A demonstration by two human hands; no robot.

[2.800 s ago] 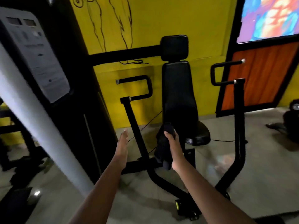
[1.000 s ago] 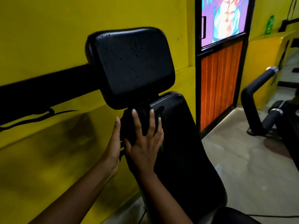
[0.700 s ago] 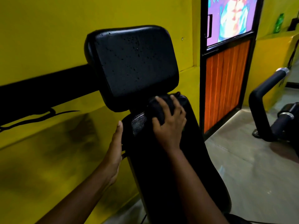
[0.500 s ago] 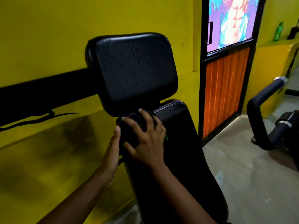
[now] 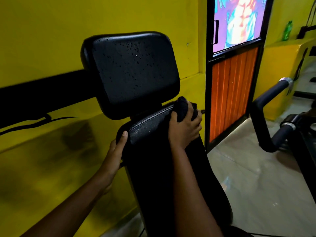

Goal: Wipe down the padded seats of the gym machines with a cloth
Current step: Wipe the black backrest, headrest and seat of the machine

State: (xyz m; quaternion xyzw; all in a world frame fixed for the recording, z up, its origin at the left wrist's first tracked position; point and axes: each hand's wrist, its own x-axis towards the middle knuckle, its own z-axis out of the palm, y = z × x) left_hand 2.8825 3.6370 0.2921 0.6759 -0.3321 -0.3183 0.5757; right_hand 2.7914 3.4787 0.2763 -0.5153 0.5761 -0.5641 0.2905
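While my right hand (image 5: pixel 184 130) bunched the cloth (image 5: pixel 183 106) in its fingers at the backrest's (image 5: pixel 150 168) top right corner, my left hand (image 5: pixel 118 151) clasped the left edge; its length ran down toward me.

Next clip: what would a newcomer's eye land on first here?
The black headrest pad, beaded with droplets, fills the centre against the bright yellow wall. Just below it, the right hand grips a dark cloth on the top right corner of the backrest, while the left hand holds its left edge. An orange-panelled door glows at right.
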